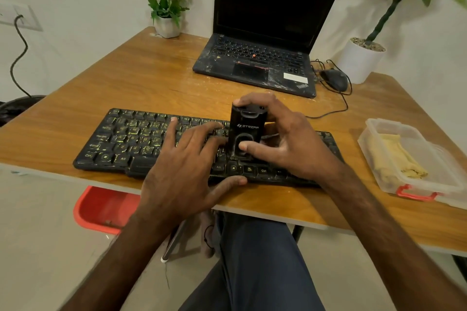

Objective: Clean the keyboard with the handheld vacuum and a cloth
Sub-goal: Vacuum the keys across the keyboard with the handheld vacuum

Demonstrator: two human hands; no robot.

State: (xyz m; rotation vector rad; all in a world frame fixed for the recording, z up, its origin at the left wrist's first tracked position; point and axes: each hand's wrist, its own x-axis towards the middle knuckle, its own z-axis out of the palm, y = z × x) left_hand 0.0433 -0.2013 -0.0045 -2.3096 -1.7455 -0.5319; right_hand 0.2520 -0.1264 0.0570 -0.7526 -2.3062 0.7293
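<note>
A black keyboard [126, 141] with dusty, yellow-lettered keys lies along the near edge of the wooden table [141, 78]. A black handheld vacuum [246, 126] stands upright on the keys right of the middle. My right hand [290, 141] grips it, thumb on its front, fingers over its top and back. My left hand [187, 171] rests flat on the keyboard just left of the vacuum, fingers spread, thumb at the front edge. A yellow cloth [394, 156] lies folded in a clear plastic box [429, 179] at the right.
A dusty black laptop [260, 63] stands open at the back. A wired mouse [334, 79] lies to its right, cable trailing across the table. A flower pot [166, 25] and a white planter [358, 60] stand at the back corners. A red stool [101, 209] sits under the table.
</note>
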